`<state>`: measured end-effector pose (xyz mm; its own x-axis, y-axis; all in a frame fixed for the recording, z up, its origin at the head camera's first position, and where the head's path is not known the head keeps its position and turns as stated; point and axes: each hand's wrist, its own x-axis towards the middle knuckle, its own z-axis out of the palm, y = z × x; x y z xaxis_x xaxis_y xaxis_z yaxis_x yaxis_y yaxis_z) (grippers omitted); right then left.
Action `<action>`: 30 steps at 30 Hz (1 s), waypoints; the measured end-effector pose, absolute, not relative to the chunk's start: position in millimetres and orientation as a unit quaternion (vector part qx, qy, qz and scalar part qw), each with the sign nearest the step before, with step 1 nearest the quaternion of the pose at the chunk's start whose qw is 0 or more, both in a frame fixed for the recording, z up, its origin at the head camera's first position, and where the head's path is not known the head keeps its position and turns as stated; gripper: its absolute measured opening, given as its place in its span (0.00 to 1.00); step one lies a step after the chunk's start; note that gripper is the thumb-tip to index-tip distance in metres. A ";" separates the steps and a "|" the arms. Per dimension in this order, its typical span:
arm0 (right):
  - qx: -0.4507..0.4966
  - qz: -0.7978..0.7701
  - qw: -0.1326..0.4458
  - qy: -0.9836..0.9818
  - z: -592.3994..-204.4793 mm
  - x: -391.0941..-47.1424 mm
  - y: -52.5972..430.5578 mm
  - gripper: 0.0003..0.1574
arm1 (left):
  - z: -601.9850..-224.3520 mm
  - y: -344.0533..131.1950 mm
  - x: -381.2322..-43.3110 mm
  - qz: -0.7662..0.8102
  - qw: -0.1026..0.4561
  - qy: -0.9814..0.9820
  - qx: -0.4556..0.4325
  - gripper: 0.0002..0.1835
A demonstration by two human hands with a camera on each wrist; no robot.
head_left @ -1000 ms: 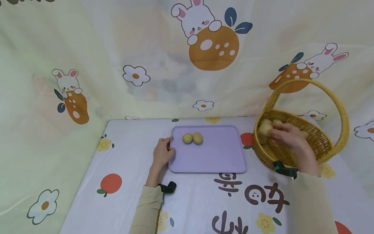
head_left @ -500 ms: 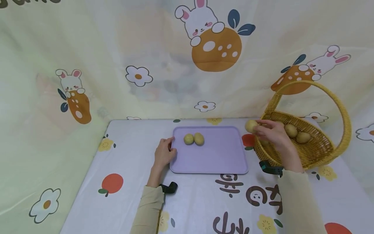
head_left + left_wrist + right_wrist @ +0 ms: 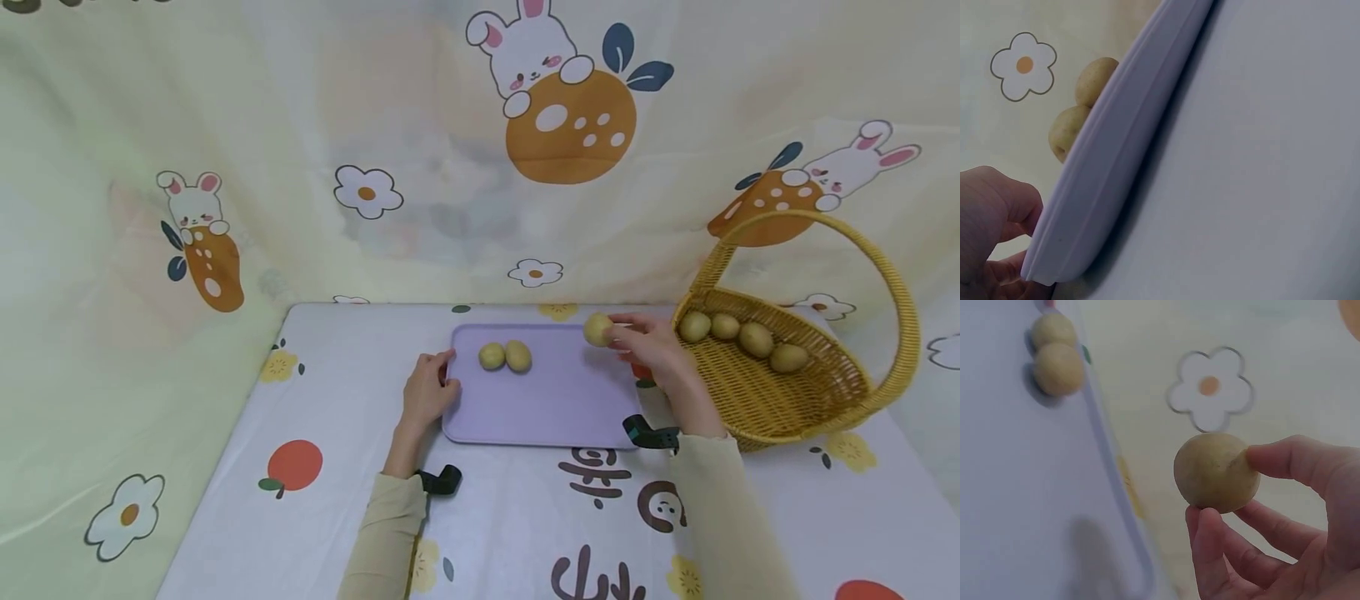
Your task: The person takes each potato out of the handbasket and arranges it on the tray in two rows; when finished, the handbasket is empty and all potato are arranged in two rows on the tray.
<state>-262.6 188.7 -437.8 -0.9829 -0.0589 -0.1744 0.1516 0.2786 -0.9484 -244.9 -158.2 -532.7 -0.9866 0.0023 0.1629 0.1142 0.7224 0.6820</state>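
My right hand (image 3: 651,346) pinches a round yellow potato (image 3: 597,330) between thumb and fingertips, raised over the purple tray's right back corner. In the right wrist view this potato (image 3: 1216,472) hangs clear of the surface. Two more potatoes (image 3: 517,356) lie side by side toward the back left of the tray (image 3: 540,408). At the tray's left edge my left hand (image 3: 427,390) holds the rim with curled fingers. The left wrist view shows its fingers (image 3: 1025,200) against the tray's side wall (image 3: 1104,169); some fingertips are hidden.
A yellow wicker basket (image 3: 780,408) with a tall arched handle (image 3: 900,317) stands right of the tray, with several potatoes (image 3: 756,340) along its back side. A patterned cloth (image 3: 337,467) covers the table, and a printed curtain (image 3: 442,233) rises behind it.
My right hand has carried a potato out of the basket and leftward to above the tray. My left hand stays at the tray's left edge.
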 end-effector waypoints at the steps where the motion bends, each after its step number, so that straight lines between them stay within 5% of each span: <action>1: 0.029 -0.599 0.089 0.795 -441.4 -264.0 184.3 0.34 | -532.6 -158.2 -245.0 -0.371 0.076 -0.925 -0.031 0.29; 16: 0.036 -0.604 0.120 0.787 -491.5 -275.3 136.8 0.30 | -533.6 -158.8 -244.9 -0.368 0.076 -0.926 -0.031 0.28; 30: 0.053 -0.598 0.124 0.790 -498.5 -277.7 124.1 0.31 | -535.1 -159.6 -247.2 -0.365 0.071 -0.928 -0.027 0.29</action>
<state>-277.7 124.1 -498.5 -0.9636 -0.0655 -0.2590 0.2317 0.2782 -0.9322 -247.2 -159.6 -535.1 -0.9885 -0.0018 0.1513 0.1018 0.7323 0.6733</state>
